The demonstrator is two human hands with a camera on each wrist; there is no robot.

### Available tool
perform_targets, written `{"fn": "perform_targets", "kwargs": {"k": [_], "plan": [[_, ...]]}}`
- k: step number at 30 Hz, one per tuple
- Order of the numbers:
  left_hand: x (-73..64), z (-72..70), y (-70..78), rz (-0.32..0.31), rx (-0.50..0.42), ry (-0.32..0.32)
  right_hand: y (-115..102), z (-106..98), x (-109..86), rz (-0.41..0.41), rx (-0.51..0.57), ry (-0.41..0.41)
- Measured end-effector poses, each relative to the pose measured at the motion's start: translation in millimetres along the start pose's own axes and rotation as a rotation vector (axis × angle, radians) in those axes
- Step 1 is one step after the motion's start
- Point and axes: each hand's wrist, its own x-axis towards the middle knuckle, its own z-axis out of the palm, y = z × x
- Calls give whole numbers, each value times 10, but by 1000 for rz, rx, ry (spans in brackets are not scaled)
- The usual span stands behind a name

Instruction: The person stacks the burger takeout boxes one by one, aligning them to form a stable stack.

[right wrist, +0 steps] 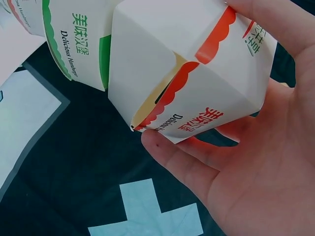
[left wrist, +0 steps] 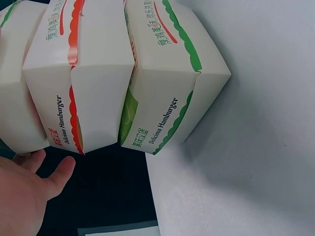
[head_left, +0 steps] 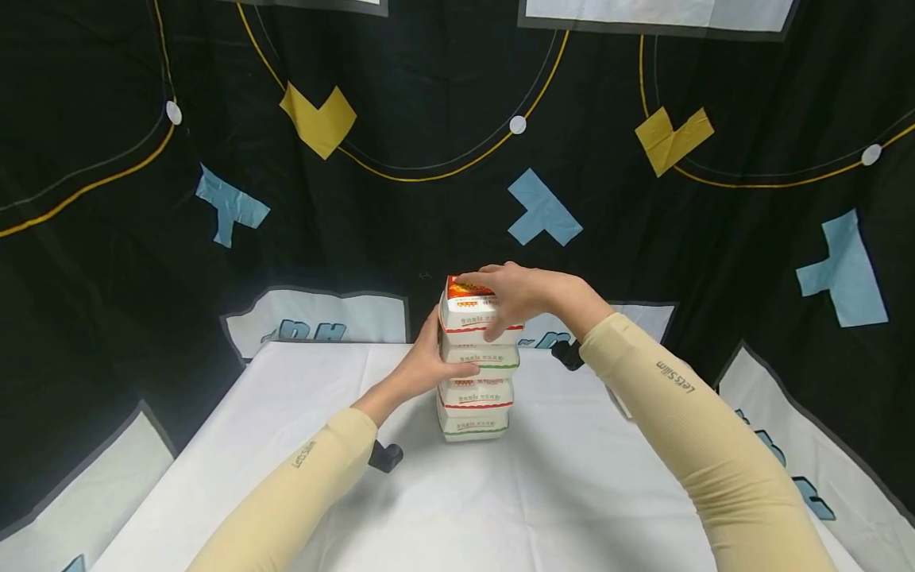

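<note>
Several white paper burger boxes (head_left: 475, 395) stand stacked in one column on the white table, with red and green scalloped trims alternating. My right hand (head_left: 520, 294) grips the top red-trimmed box (head_left: 468, 316) from above and the right, its thumb on the front; the right wrist view shows fingers along its far side. My left hand (head_left: 423, 353) holds the stack's upper left side, thumb across the front of the green-trimmed second box (head_left: 493, 357). In the left wrist view, the lower red-trimmed box (left wrist: 98, 73) and bottom green-trimmed box (left wrist: 165, 81) are below that hand.
The white table (head_left: 443, 508) extends around the stack. Behind it hangs a black cloth (head_left: 429, 230) with blue and yellow tape pieces. A pale object (head_left: 619, 403) is partly hidden behind my right forearm.
</note>
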Motion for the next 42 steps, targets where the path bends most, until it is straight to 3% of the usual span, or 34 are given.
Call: {"fn": "perform_targets", "kwargs": {"k": [11,14,28,42], "plan": [[-18,0,11,-2,-83,-35,-7,38,14,-31,-9,19],[-5,16,-18,17,-85,-13,-2,34,14,-26,-19,21],[30,-37,167,46,-42,122,10,30,29,-44,-37,22],[65,-18,235,45,-5,154,24,35,19,-44,-20,18]]}}
